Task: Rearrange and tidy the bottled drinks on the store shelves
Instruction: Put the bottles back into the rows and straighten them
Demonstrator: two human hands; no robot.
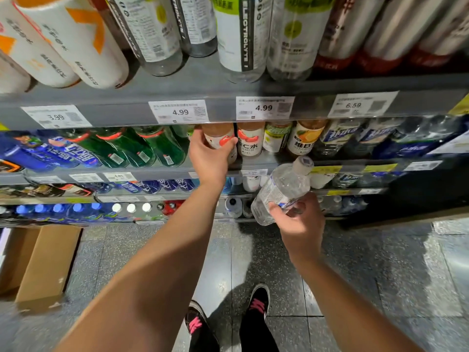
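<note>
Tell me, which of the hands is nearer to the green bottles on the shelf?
Left. The left hand grips a red-labelled bottle just beside the green bottles; the right hand holds a clear bottle lower, farther away.

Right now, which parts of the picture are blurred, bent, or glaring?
Head view: wide-angle lens bows the shelf edge; top-row bottles smear with blur; glare streaks the floor tiles; left hand and the right hand holding the clear bottle stay fairly sharp.

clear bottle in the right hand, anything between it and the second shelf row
Yes: the row looks full. The left hand grips a peach-label bottle there, with more bottles beside it, so no open slot shows for the clear bottle.
</note>
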